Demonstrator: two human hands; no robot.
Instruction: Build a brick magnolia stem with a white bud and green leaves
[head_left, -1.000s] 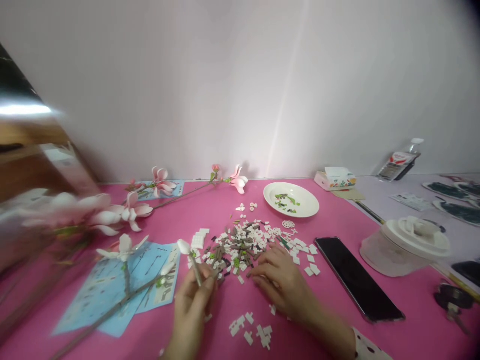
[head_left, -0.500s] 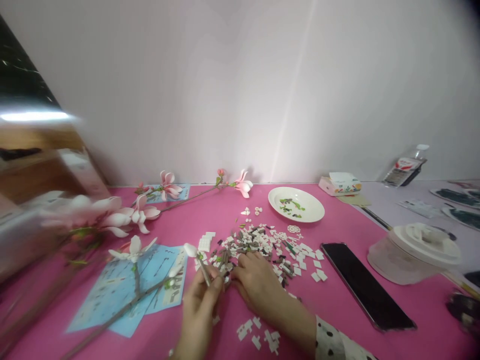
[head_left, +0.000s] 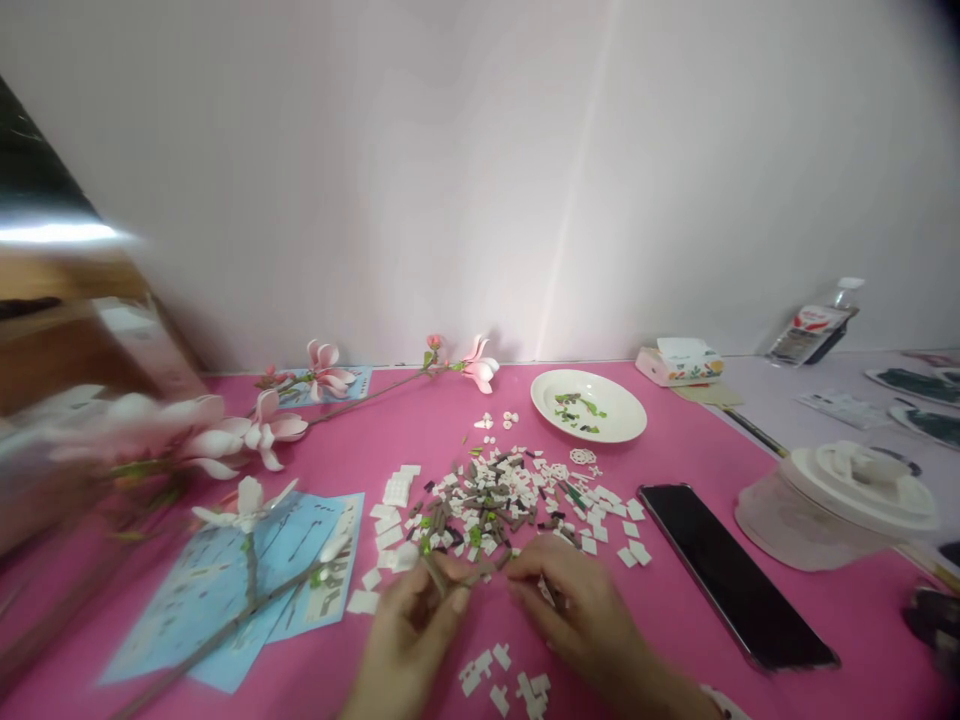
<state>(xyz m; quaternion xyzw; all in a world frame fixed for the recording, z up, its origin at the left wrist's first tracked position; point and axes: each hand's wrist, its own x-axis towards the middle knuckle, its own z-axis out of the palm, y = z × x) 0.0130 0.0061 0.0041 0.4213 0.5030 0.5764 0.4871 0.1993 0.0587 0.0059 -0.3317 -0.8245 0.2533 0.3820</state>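
My left hand (head_left: pixel 409 640) is closed on a toy flower branch (head_left: pixel 435 574), a brown stem of bricks with a white bud (head_left: pixel 407 556) at its upper end. A thin brown part sticks out of that stem towards my right hand (head_left: pixel 589 605). My right fingers are curled together close to it, and a small piece shows between them that I cannot make out. Just beyond both hands spreads a pile of loose white, brown and green bricks (head_left: pixel 502 490). Several white pieces (head_left: pixel 532 690) lie nearer to me, between my wrists.
Blue instruction sheets (head_left: pixel 225 590) lie at left under a white-flowered branch (head_left: pixel 251 515). Pink magnolia branches (head_left: pixel 375 398) lie behind. A white plate (head_left: pixel 634 420) holds green bits. To the right are a phone (head_left: pixel 739 580), a lidded tub (head_left: pixel 795 520), a tissue pack (head_left: pixel 679 362) and a bottle (head_left: pixel 814 330).
My right hand has drawn back from the brick pile towards me and to the right. My left hand has lowered and tilted the branch, and the view has shifted slightly.
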